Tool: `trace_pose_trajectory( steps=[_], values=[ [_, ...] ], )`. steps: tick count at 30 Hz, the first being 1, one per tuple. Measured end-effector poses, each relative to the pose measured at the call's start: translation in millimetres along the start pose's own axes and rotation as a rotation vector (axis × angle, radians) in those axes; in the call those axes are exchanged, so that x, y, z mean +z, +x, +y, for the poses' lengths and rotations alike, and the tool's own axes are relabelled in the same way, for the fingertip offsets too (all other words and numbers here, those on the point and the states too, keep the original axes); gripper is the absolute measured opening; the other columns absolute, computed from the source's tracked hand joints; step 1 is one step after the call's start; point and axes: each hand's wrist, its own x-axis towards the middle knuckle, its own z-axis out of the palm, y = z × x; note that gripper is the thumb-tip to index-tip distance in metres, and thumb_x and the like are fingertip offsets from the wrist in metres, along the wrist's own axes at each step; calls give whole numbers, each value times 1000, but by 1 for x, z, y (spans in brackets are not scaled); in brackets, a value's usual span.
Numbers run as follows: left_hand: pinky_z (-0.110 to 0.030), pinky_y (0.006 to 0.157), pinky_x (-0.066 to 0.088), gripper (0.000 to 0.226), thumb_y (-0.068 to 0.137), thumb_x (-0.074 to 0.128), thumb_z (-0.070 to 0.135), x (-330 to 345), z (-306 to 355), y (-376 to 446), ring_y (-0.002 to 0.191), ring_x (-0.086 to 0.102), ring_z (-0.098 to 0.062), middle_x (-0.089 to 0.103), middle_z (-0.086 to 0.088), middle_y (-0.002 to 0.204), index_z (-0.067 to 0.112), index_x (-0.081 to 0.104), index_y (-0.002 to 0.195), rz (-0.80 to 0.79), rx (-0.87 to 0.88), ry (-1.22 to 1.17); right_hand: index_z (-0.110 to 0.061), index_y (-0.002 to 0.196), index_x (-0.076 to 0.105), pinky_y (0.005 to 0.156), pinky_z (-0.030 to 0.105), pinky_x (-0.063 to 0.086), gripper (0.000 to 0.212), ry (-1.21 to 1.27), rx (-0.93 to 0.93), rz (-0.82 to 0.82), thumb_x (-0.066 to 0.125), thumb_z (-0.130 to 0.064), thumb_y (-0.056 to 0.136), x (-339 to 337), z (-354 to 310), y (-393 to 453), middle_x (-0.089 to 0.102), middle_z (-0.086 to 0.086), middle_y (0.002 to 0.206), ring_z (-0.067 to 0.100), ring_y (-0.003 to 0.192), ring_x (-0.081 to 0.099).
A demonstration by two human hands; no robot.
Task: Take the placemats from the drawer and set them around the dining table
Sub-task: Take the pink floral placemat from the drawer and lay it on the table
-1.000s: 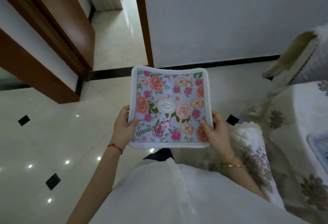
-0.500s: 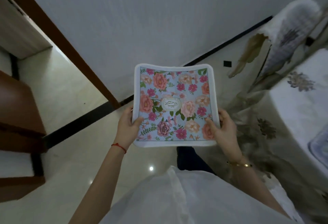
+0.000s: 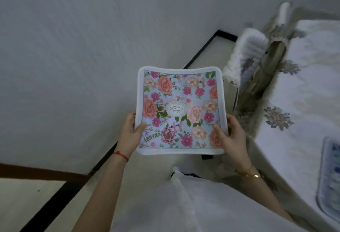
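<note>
A square floral placemat (image 3: pixel 179 110) with a white border and pink and peach roses on pale blue is held flat in front of me. My left hand (image 3: pixel 131 132) grips its left edge, thumb on top. My right hand (image 3: pixel 230 134) grips its right edge the same way. To the right stands the dining table (image 3: pixel 303 103) under a white cloth with grey flower patches. A blue-and-white placemat (image 3: pixel 329 180) lies on the table at the right frame edge.
A chair (image 3: pixel 248 60) with a white quilted, fringed cover is pushed against the table's near side, just right of the held mat. A white wall (image 3: pixel 82 47) with a black skirting strip runs along my left. Pale floor tiles lie below.
The view has swung right: the doorway and wooden frame slid out to the left, the table and chair came closer. Both hands keep the same hold on the placemat.
</note>
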Motion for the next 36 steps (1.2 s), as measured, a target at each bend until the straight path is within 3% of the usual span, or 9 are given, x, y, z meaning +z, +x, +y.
trace_pose_trajectory(
  steps=[7, 12, 20, 25, 31, 36],
  values=[
    [-46, 91, 53, 30, 92, 55, -3, 59, 56, 133, 105, 64, -28, 63, -12, 115, 9, 50, 119, -201, 82, 14, -19, 122, 55, 81, 28, 58, 34, -3, 16, 220, 66, -19, 91, -22, -14, 93, 65, -8, 114, 7, 102, 66],
    [-45, 90, 54, 31, 92, 56, -2, 109, 85, 218, 105, 65, -27, 65, -9, 114, 9, 51, 120, -369, 125, 26, -17, 121, 56, 76, 18, 57, 32, -11, 31, 407, 66, -15, 90, -36, -15, 145, 64, -16, 109, -3, 97, 64],
    [-45, 94, 52, 34, 92, 57, 1, 212, 138, 361, 109, 63, -25, 63, -11, 120, 13, 49, 123, -727, 202, 100, -14, 122, 55, 71, 20, 58, 32, 12, 116, 761, 64, -16, 91, -54, -13, 228, 65, -9, 108, 0, 94, 66],
    [-24, 81, 56, 30, 92, 55, 0, 290, 180, 435, 91, 67, -4, 65, 1, 106, 22, 52, 112, -953, 317, 154, -21, 117, 54, 71, 23, 59, 28, 41, 192, 1002, 64, -19, 91, -54, -14, 274, 66, -7, 109, 4, 95, 67],
    [-39, 82, 58, 31, 92, 57, 3, 383, 204, 493, 100, 67, -23, 65, -9, 115, 22, 50, 116, -1233, 315, 223, -25, 117, 55, 77, 31, 60, 29, 89, 260, 1272, 65, -18, 91, -55, -12, 312, 66, -7, 110, 7, 98, 67],
    [-44, 86, 57, 34, 92, 58, 5, 461, 209, 507, 102, 67, -21, 64, -5, 116, 30, 53, 115, -1421, 343, 282, -22, 118, 55, 80, 34, 59, 30, 48, 349, 1439, 65, -18, 90, -68, -9, 327, 65, -11, 108, 6, 98, 66]
  ],
)
